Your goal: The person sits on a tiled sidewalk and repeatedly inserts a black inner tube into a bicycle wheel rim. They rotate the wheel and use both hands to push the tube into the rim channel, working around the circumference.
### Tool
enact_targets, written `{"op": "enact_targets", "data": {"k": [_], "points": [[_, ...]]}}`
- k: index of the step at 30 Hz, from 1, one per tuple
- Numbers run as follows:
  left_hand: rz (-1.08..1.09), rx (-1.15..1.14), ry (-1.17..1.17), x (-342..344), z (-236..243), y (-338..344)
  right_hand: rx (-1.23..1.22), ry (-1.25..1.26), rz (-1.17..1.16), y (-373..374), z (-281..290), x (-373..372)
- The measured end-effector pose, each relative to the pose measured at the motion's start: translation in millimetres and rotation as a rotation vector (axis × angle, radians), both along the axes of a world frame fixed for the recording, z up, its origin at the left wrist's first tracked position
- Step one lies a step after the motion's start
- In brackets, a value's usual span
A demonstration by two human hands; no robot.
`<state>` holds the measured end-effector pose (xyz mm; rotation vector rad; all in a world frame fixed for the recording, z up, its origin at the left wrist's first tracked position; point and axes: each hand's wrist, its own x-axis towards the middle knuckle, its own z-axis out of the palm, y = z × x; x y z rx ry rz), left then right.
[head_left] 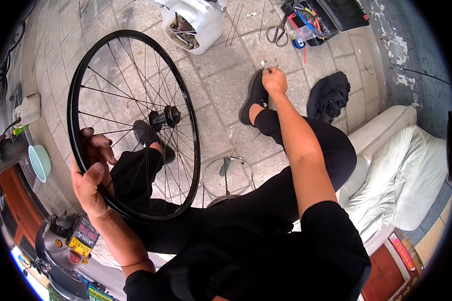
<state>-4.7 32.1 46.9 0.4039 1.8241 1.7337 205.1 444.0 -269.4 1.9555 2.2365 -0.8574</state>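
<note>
My left hand (96, 173) grips the black rim of a spoked bicycle wheel (74, 100) at its lower left, with the thumb outside and fingers reaching in among the spokes. The wheel stands tilted over my left leg, its black hub (168, 116) in the middle of thin dark spokes. My right hand (274, 80) is closed, reaching down beside my right shoe (257, 93). Small silvery and dark bits show just beyond its fingers; whatever it pinches is too small to make out.
Ahead stand a cut-open white jug (206, 30) of metal parts and an open toolbox (331, 20). Scissors (277, 34) and blue tape (298, 43) lie nearby. Black cloth (329, 95) and a white-covered seat (402, 175) are right; a wire hoop (204, 175) lies between my legs.
</note>
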Motion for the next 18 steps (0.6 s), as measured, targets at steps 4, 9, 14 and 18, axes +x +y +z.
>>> {"op": "enact_targets", "data": {"k": [4,9,14,18], "points": [[0.056,-0.068,-0.019,-10.2,6.0,17.8,-0.010,-0.130,0.008,78.3,-59.3,47.6],[0.210,-0.186,-0.059,-10.4,14.0,32.6,0.185,-0.074,0.358,99.3,-112.4,39.1],[0.256,-0.236,-0.056,-6.2,16.5,35.9,0.174,-0.082,0.553,96.6,-123.0,7.0],[0.234,-0.236,-0.069,-6.9,20.6,40.3,0.228,-0.113,0.540,95.7,-122.2,4.2]]}}
